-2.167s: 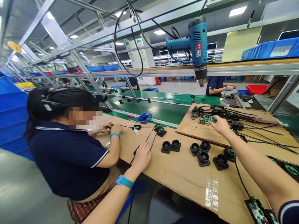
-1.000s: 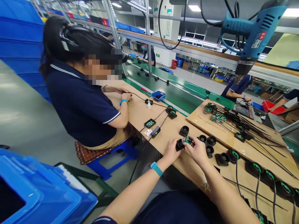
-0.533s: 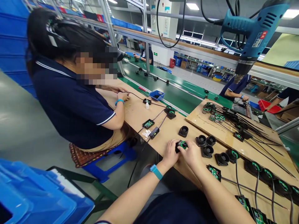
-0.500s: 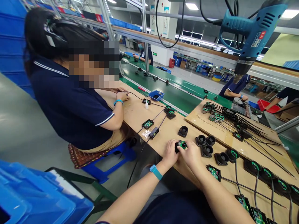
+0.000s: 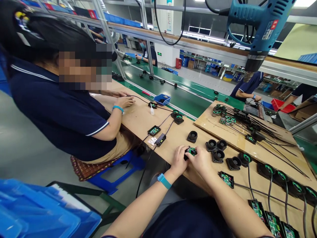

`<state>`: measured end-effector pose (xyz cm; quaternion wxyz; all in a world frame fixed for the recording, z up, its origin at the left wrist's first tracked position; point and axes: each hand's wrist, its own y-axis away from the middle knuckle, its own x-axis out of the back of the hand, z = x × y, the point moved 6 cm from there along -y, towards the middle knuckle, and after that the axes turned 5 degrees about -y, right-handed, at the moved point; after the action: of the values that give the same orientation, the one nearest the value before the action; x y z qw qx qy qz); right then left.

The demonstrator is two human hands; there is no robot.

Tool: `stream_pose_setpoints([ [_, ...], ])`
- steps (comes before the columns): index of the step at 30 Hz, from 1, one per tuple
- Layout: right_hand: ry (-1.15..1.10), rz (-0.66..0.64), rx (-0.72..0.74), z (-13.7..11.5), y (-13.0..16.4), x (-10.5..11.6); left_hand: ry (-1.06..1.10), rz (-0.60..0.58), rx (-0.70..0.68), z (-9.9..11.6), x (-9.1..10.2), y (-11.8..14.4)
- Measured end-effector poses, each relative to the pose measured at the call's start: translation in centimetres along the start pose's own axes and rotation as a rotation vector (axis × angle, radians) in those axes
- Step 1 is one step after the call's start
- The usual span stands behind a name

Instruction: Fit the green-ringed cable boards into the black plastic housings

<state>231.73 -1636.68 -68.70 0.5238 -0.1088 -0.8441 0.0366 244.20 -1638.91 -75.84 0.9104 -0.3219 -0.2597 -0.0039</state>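
Note:
Between my two hands, at the near edge of the cardboard-covered bench [image 5: 173,153], is a round black housing with a green ring-shaped circuit board [image 5: 191,151] facing up. My left hand [image 5: 178,159] wraps its left side, and a blue band circles that wrist. From the right, my right hand [image 5: 201,161] grips it with thumb and fingers at the rim. Just beyond stands a black fan-like housing [image 5: 192,136], with several more black housings [image 5: 218,155] to the right. Close to my right forearm lies an open black case with a green circuit board [image 5: 226,179].
A co-worker [image 5: 56,96] sits at my left, hands on a black cable. A blue heat gun [image 5: 260,29] hangs at upper right. Wired parts [image 5: 247,120] cover a raised board. A small blue bin [image 5: 162,99] stands near the green conveyor [image 5: 183,89]. Blue crates [image 5: 44,211] are at lower left.
The view has shifted slightly, so the co-worker appears farther left and the heat gun higher. Both hands stay on the housing, whose green ring shows a little more fully.

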Motion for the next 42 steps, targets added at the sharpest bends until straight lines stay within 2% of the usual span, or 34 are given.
stream_pose_setpoints([
  [4,0.034,-0.034,0.042,-1.0,0.1,0.2,0.022,0.006,-0.002,-0.2,0.1,0.2],
  [8,0.008,-0.071,-0.054,-1.2,0.2,0.3,-0.008,0.030,-0.023,-0.5,0.2,0.5],
  [11,-0.030,-0.114,-0.041,-1.2,0.5,-0.1,-0.008,0.057,-0.025,-1.3,0.1,0.6],
  [15,-0.077,-0.122,0.049,-0.7,1.4,-0.5,0.012,0.023,0.092,-2.3,-0.2,0.5],
  [19,-0.186,-0.083,0.143,-0.1,2.1,-0.8,0.052,-0.008,0.161,-1.4,-0.1,0.4],
  [23,-0.214,-0.134,0.169,0.2,1.0,-1.7,0.066,-0.058,0.192,-1.1,-0.5,0.0],
  [27,-0.183,-0.204,0.180,-0.6,-0.1,-1.6,0.127,-0.104,0.278,-2.5,-0.7,0.6],
  [29,-0.204,-0.141,0.206,-1.0,-0.3,-0.8,0.229,-0.076,0.269,-3.4,-0.5,1.0],
  [32,-0.216,0.007,0.208,-1.1,-0.4,0.1,0.359,0.097,0.192,-4.3,0.7,1.2],
  [34,-0.136,-0.057,0.166,-1.0,-0.3,-0.6,0.397,0.209,0.151,-4.5,1.5,1.2],
  [37,-0.050,-0.221,0.100,-1.0,-0.2,-1.5,0.407,0.255,0.151,-4.3,2.0,1.1],
  [38,-0.070,-0.206,0.103,-1.2,-0.3,-1.2,0.412,0.255,0.166,-4.3,2.0,1.1],
  [41,-0.178,-0.011,0.171,-2.0,-0.4,0.2,0.449,0.261,0.214,-4.4,2.0,1.1],
  [42,-0.181,0.016,0.184,-2.1,-0.4,0.2,0.456,0.265,0.219,-4.5,1.9,1.1],
])
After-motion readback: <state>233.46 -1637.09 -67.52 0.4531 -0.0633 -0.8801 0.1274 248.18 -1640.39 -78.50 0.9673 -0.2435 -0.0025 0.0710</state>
